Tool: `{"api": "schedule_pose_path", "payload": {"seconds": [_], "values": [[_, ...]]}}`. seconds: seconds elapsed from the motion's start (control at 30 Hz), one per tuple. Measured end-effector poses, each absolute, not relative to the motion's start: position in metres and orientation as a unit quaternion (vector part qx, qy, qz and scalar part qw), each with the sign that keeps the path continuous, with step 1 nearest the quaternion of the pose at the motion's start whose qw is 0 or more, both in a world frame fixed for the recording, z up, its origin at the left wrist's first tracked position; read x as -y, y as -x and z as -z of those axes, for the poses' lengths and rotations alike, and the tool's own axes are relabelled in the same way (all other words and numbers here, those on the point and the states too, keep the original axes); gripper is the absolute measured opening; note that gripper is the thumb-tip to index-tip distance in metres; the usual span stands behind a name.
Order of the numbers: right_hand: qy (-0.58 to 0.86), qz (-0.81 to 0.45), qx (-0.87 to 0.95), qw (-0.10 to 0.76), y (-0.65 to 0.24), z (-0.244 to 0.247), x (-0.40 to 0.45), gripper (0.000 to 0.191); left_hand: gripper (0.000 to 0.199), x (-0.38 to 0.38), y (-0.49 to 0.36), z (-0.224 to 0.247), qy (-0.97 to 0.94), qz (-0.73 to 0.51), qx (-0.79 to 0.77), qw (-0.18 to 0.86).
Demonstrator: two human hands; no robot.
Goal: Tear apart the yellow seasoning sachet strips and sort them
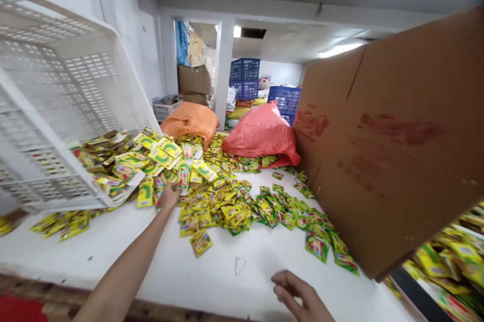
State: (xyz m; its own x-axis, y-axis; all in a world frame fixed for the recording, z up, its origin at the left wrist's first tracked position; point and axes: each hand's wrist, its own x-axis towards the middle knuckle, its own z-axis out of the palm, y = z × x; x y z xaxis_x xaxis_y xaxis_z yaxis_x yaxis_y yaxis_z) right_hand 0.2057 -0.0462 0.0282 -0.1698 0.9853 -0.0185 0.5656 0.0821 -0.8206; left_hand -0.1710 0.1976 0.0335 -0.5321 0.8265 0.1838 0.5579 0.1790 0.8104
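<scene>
My left hand [170, 197] reaches into the heap at the mouth of the tipped white crate. Its fingers are closed at the lower edge of a small printed box [184, 175], and their tips are partly hidden. Several similar flat yellow-and-green boxes [162, 155] spill from the crate around it. Right of that hand lies a pile of small yellow sachets [212, 206]; greener sachets [282, 208] trail off to the right. Low in the view, my right hand [300, 294] hovers near the table's front, fingers apart and holding nothing.
The white plastic crate [91, 77] lies on its side at left. An orange sack [191, 119] and a red sack [262, 130] spill sachets at the back of the white table [238, 266]. A large cardboard box [389, 145] blocks the right. Blue crates [245, 77] stand beyond the opening.
</scene>
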Motion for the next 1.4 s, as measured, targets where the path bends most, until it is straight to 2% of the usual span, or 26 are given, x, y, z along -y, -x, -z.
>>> {"api": "schedule_pose_path", "payload": {"seconds": [0.07,0.2,0.3,0.37,0.43,0.53,0.67,0.8,0.93,1.0,1.1,1.17,1.23,1.4], "values": [[0.575,-0.323,0.677,0.325,-0.200,-0.026,0.030,0.028,0.025,-0.183,0.179,-0.034,-0.460,-0.467,-0.741,0.147],[0.578,-0.221,0.680,0.394,-0.189,-0.024,-0.018,0.027,0.037,-0.134,0.199,-0.045,-0.466,-0.506,-0.712,0.137],[0.590,-0.143,0.686,0.401,-0.159,-0.030,-0.062,0.048,0.041,-0.090,0.192,-0.056,-0.511,-0.522,-0.651,0.204],[0.624,-0.128,0.683,0.358,-0.126,-0.032,-0.085,0.060,0.037,-0.060,0.170,-0.061,-0.563,-0.488,-0.607,0.277],[0.626,-0.127,0.702,0.314,-0.090,-0.030,-0.095,0.055,0.031,-0.035,0.141,-0.059,-0.609,-0.435,-0.571,0.338],[0.555,-0.102,0.781,0.268,-0.051,-0.018,-0.087,0.036,0.026,-0.007,0.097,-0.047,-0.639,-0.409,-0.527,0.383],[0.455,-0.138,0.854,0.213,-0.054,-0.003,-0.057,0.028,0.025,0.014,0.060,-0.026,-0.651,-0.389,-0.492,0.428],[0.422,-0.212,0.844,0.255,-0.100,-0.005,-0.031,0.024,0.029,0.021,0.045,-0.014,-0.626,-0.395,-0.433,0.514],[0.538,-0.182,0.758,0.319,-0.140,-0.009,-0.037,0.024,0.035,0.021,0.038,-0.007,-0.604,-0.377,-0.413,0.568],[0.577,-0.168,0.730,0.326,-0.149,-0.007,-0.052,0.030,0.033,0.021,0.035,-0.002,-0.607,-0.367,-0.424,0.563],[0.580,-0.178,0.729,0.317,-0.144,-0.002,-0.076,0.064,0.036,0.020,0.036,0.003,-0.598,-0.376,-0.460,0.538],[0.577,-0.185,0.730,0.317,-0.135,0.000,-0.084,0.076,0.038,0.020,0.038,0.005,-0.590,-0.380,-0.482,0.524],[0.572,-0.191,0.729,0.323,-0.126,0.000,-0.083,0.068,0.040,0.020,0.041,0.003,-0.587,-0.381,-0.496,0.514],[0.537,-0.236,0.736,0.338,-0.133,-0.004,-0.050,0.034,0.037,0.021,0.040,-0.005,-0.577,-0.391,-0.501,0.514]]}}
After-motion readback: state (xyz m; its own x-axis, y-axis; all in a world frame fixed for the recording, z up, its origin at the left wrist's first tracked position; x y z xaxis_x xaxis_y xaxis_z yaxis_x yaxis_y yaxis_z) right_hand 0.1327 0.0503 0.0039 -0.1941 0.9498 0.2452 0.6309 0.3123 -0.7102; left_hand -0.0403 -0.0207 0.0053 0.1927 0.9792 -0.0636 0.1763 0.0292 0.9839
